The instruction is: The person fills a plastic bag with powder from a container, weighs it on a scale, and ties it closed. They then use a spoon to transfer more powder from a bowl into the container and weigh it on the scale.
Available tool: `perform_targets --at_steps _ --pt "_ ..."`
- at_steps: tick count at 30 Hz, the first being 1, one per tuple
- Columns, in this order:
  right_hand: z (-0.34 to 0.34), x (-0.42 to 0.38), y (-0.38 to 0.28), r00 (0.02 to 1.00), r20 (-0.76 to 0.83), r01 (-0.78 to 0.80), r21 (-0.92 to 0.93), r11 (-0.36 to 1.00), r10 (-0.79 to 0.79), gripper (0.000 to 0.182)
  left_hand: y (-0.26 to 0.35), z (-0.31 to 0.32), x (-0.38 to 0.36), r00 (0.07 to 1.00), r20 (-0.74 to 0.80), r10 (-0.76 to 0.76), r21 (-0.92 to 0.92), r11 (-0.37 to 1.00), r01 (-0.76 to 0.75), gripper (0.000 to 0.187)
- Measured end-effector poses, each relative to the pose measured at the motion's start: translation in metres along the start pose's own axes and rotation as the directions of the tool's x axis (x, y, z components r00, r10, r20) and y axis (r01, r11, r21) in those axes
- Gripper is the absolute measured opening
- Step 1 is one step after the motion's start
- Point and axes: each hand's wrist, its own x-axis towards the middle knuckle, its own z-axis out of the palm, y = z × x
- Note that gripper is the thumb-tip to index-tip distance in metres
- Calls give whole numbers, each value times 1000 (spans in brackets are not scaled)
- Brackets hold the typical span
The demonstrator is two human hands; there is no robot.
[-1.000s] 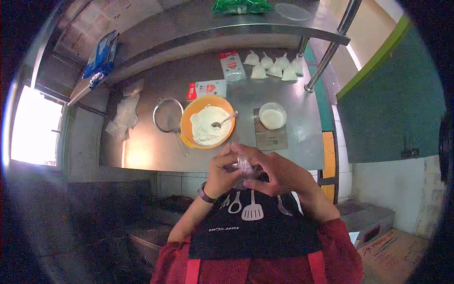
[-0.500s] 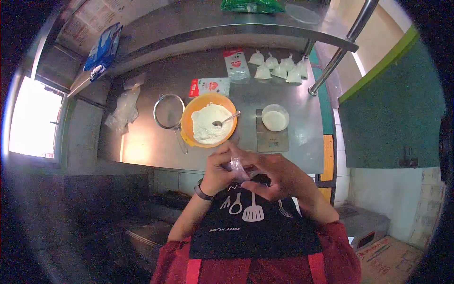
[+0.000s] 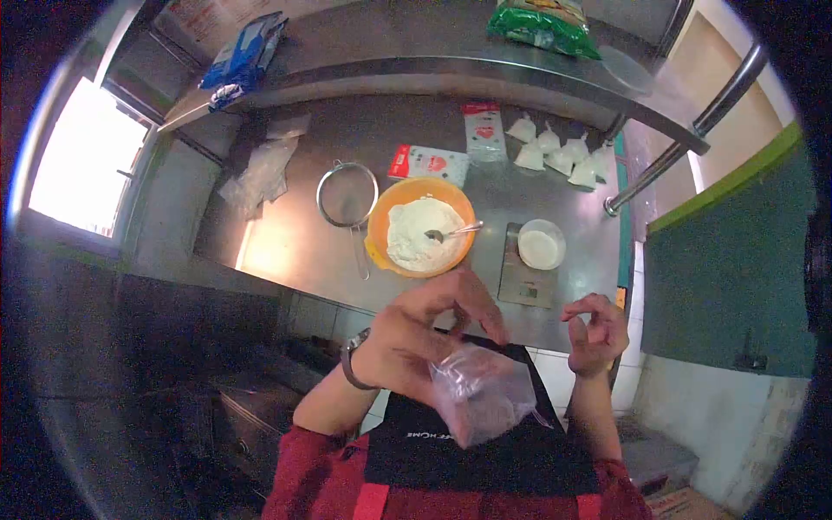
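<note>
My left hand (image 3: pixel 425 334) holds a clear plastic bag (image 3: pixel 485 394) over the black apron; some of its fingers are inside or behind the bag. Off to the right, my right hand (image 3: pixel 596 334) is raised near the table edge, apart from the bag, fingers curled and parted with nothing between them. Beyond my left hand stands an orange bowl (image 3: pixel 374 238) of white powder (image 3: pixel 420 232) with a metal spoon (image 3: pixel 459 231) in it. A small white tub (image 3: pixel 542 244) rests on a flat scale (image 3: pixel 525 290), just beyond my right hand.
A sieve (image 3: pixel 348 195) lies left of the bowl, near loose plastic bags (image 3: pixel 263 173). Behind the bowl are red-and-white packets (image 3: pixel 431 163) and several tied bags of white powder (image 3: pixel 559 156). A steel shelf (image 3: pixel 433 62) holds blue (image 3: pixel 247 56) and green (image 3: pixel 544 26) packages.
My hands have moved apart, my right hand going right. The plastic bag, bunched between both hands before, now hangs spread from my left hand. The view has shifted.
</note>
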Motion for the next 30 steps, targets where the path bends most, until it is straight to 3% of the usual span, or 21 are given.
perform_targets --at_steps 2,3,4,5,7,10,12,13,14,16,19,21,22,24,25,27,28,29,30 --pt "-7 -8 14 1000 -3 8 -15 1000 -8 30 0 6 6 1000 1 2 3 1000 -2 19" --pt "-9 -11 17 1000 -1 8 -37 999 -8 29 -2 11 8 997 -36 72 -111 991 -76 24" --pt "-11 -13 18 1000 -1 0 -35 999 0 29 -3 14 9 987 -82 137 -221 963 -152 43" --pt "-11 -13 18 999 -17 -27 -7 1000 27 29 1 11 13 988 -85 129 -220 965 -145 43" --pt "-13 -15 18 998 -25 -61 20 998 62 30 7 4 27 927 112 358 21 932 -363 46" --pt "-23 -26 32 980 -141 -143 -22 989 138 30 6 13 24 947 37 318 34 947 -320 44" --pt "-38 -47 66 948 -257 -200 -23 979 188 43 -4 12 15 952 32 306 8 952 -306 40" --pt "-40 -51 75 947 -266 -197 -41 980 179 43 -9 12 9 957 25 290 -12 957 -290 37" --pt "-41 -53 84 944 -244 -252 -105 962 221 55 -11 16 2 953 28 301 -33 953 -301 37" --pt "-43 -57 103 930 -205 -349 -232 908 305 80 -14 24 -13 974 -178 137 -7 990 -140 34" --pt "-29 -66 128 912 -143 -409 -356 840 384 106 -24 20 -25 963 -255 85 -87 990 -111 40" --pt "-20 -66 148 931 -88 -358 -400 844 354 114 -34 14 -44 950 -311 -38 0 999 40 53" --pt "-14 -64 156 930 -100 -362 -403 841 353 114 -36 10 -52 953 -301 -37 -6 999 37 53" --pt "-4 -57 172 959 -78 -279 -409 869 272 118 -38 6 -65 913 -344 -219 169 942 289 59" --pt "-3 -52 178 957 -88 -287 -408 867 275 118 -39 7 -68 916 -335 -223 170 941 291 59" --pt "-3 -41 191 965 27 -214 -497 841 262 120 -41 9 -73 830 -447 -334 116 898 423 62" --pt "-5 -34 195 963 22 -222 -493 842 267 120 -44 5 -73 883 -403 -242 258 895 363 62" --pt "-7 -28 200 969 76 -168 -498 850 237 120 -44 8 -76 882 -401 -248 264 891 370 62" --pt "-9 -23 203 970 131 -116 -500 858 207 120 -39 12 -73 819 -477 -319 203 867 456 62"
